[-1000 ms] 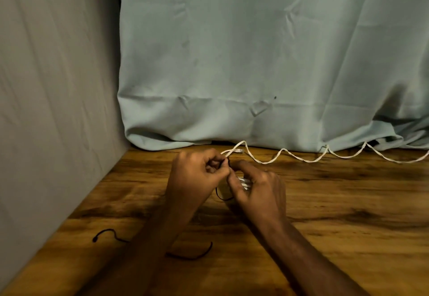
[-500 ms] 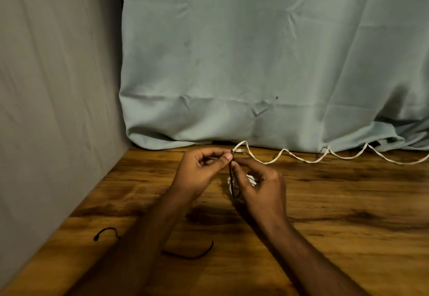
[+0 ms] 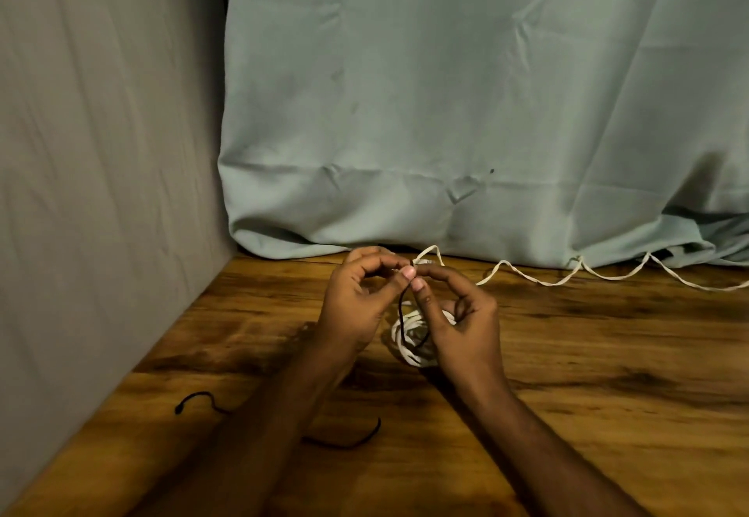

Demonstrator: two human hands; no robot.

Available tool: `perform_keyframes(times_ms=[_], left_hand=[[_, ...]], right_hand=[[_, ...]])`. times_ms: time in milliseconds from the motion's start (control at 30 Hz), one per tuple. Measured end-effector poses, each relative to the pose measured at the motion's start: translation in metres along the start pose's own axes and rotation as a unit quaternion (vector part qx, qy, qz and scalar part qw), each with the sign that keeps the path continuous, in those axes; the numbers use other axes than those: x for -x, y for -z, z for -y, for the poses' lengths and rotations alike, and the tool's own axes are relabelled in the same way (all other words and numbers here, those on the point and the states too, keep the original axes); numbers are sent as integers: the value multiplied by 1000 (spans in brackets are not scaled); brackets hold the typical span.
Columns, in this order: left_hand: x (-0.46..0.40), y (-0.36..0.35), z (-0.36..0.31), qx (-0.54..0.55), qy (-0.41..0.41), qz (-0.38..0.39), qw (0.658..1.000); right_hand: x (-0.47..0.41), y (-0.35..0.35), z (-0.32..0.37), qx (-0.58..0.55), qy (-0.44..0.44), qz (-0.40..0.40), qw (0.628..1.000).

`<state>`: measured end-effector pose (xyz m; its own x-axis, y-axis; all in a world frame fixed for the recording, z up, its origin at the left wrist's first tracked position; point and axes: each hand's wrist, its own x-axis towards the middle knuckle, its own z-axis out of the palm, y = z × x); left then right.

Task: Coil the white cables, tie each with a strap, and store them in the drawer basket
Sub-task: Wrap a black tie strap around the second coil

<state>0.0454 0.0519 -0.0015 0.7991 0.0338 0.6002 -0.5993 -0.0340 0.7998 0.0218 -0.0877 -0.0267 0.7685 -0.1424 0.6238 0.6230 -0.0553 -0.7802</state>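
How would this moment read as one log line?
both hands pinch black strap | looped round coiled white cable | second cable loose

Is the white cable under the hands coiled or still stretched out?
Coiled. The white cable lies in loops on the table, with a black strap around it, pinched by both hands.

Glossy grained wood table (image 3: 587,374), matt creased cloth backdrop (image 3: 446,111), smooth white cable (image 3: 539,281).
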Motion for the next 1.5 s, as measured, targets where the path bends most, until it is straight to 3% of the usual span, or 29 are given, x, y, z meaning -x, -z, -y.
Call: perform_keyframes(times_ms=[100,233,300,400,467,767,833,900,967,1067,1200,1267,1333,1400,1500], left_hand=[[1,-5,-3,4,-6,-26,1000],[-5,-4,-12,122,30,-78,989],[-5,0,-12,119,40,-44,991],[-2,2,-7,19,-1,52,998],[-2,2,-2,-2,-19,59,998],[-9,7,-9,85,-10,-39,996],[-8,9,-9,93,22,11,995],[-4,7,-9,31,10,74,997],[-2,4,-8,20,-7,86,996],[-1,-1,-14,68,13,46,996],[-3,10,-25,49,-38,-114,992],[-6,16,-26,50,-50,-157,985],[-9,14,-24,110,2,-123,986],[-9,9,-14,167,96,-19,981],[3,-1,3,80,191,172,963]], right_hand=[[0,-1,0,-16,-7,-4,1000],[-2,0,-1,-19,-25,-6,999],[-2,0,1,-27,-27,-7,999],[-2,0,1,-61,-31,-15,998],[-3,2,-2,-70,-46,-15,996],[-1,1,-7,-17,-56,23,998],[-1,1,-5,-32,-53,23,998],[0,1,-3,-50,-58,22,997],[-2,2,-1,-66,-61,23,996],[-1,2,0,-37,-42,42,998],[2,0,-1,-43,-80,62,994],[1,-1,-3,-54,-92,55,993],[0,-3,-2,-64,-98,39,992],[-2,-4,1,-106,-114,5,988],[-8,-1,7,-177,-157,-96,967]])
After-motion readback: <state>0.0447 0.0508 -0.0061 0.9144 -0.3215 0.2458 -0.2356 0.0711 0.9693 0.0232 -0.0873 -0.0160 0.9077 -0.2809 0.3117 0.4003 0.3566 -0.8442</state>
